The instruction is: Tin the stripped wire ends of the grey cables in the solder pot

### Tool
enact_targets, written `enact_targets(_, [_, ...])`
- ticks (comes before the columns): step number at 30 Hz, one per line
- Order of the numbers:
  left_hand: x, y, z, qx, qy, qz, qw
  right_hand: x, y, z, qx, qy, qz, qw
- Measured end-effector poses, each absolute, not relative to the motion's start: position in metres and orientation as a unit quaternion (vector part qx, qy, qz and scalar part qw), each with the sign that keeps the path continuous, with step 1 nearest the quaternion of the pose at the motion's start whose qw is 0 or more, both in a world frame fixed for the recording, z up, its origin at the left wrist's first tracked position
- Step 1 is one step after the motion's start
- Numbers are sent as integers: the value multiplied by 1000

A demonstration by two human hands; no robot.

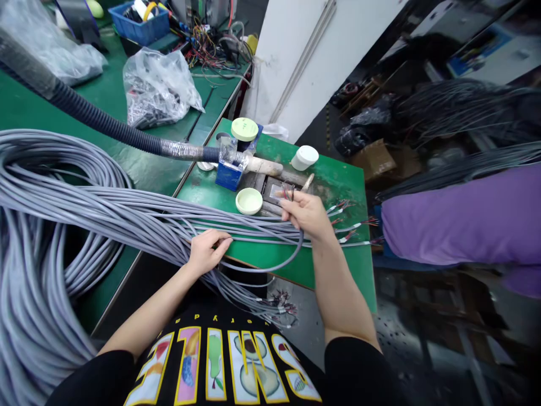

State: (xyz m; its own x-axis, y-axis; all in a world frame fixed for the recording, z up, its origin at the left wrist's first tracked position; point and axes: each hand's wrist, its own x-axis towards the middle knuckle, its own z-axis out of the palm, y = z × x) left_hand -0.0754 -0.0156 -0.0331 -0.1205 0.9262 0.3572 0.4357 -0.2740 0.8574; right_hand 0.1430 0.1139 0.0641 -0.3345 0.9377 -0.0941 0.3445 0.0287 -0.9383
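Note:
My right hand (306,214) is closed in a pinch on the end of a grey cable (291,256), its thin dark and red wires fanning up from the fingertips. It hovers over a dark, worn metal fixture (276,192) on the small green table. From there the cable loops down and back toward my left hand (209,250). That hand is curled over the bundle of grey cables (169,217) at the table's near edge, fingers together; its grip is partly hidden. Beside the fixture stand an open pale-green round dish (249,201) and a white tub (305,158).
A ribbed hose (105,127) ends in a nozzle by a blue box (229,173). Large grey cable coils (38,169) cover the left bench. Stripped cable ends (350,231) lie at the right; others hang below the edge. A person's purple-clad part (456,217) is at right.

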Motion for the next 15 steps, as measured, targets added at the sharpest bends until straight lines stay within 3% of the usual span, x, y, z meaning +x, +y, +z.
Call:
enact_targets(8, [-41,-13,6,304,420,628,580,100,54,73,-385,-661,595,245])
enact_targets(15, [-33,-11,35,213,328,659,643,84,40,74,-356,-710,562,230])
